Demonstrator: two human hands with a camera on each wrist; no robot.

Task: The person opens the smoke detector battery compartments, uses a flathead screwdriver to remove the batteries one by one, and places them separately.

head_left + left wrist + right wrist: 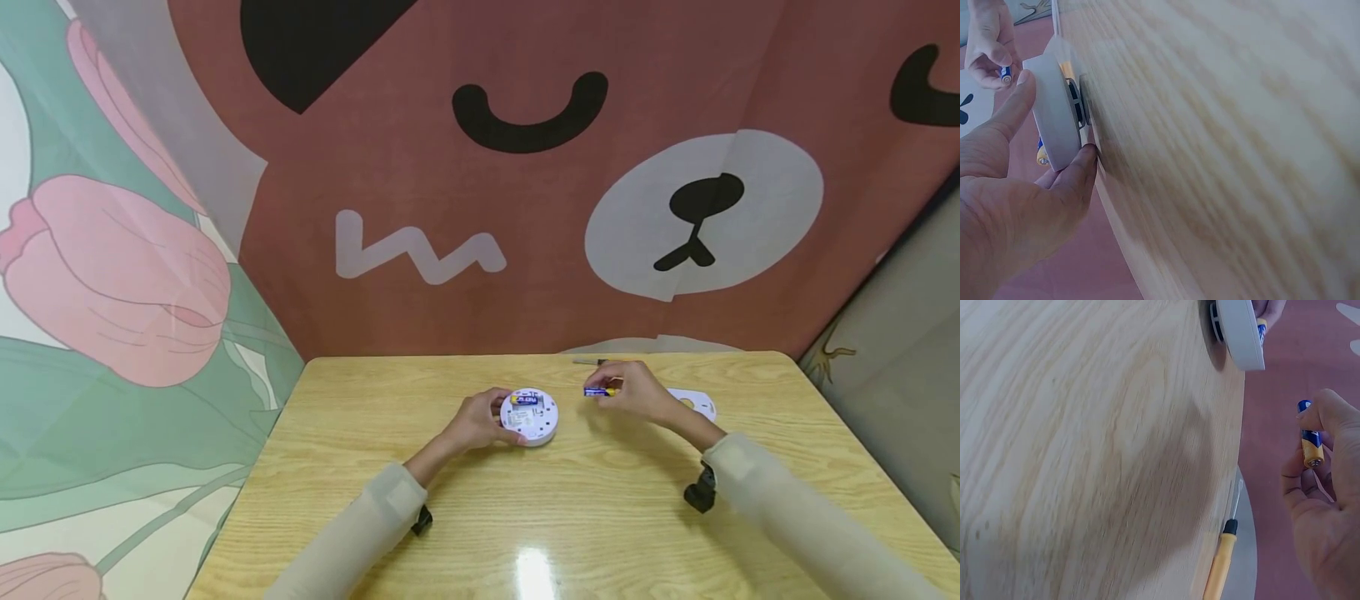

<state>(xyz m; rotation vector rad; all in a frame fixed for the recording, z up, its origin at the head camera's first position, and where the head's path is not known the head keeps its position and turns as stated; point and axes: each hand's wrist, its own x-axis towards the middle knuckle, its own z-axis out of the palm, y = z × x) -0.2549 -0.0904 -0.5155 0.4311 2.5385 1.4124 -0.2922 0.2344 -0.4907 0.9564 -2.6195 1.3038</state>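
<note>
A white round device [534,429], like a smoke detector, is held by its rim in my left hand [477,422], close over the table. Its battery side faces up; the thumb and fingers span opposite edges in the left wrist view. One blue-and-yellow battery [525,400] lies at the device's battery compartment, its yellow end [1042,155] showing past the casing. To the right, my right hand [634,390] pinches a second blue-and-yellow battery [1312,444] between thumb and fingers, raised above the table and apart from the device.
Near the table's back edge lies a screwdriver [1222,556] with a yellow handle and black collar. A flat white piece [697,402] lies on the wooden table [450,533], partly behind the right wrist. A printed bear curtain [420,317] hangs right behind the table.
</note>
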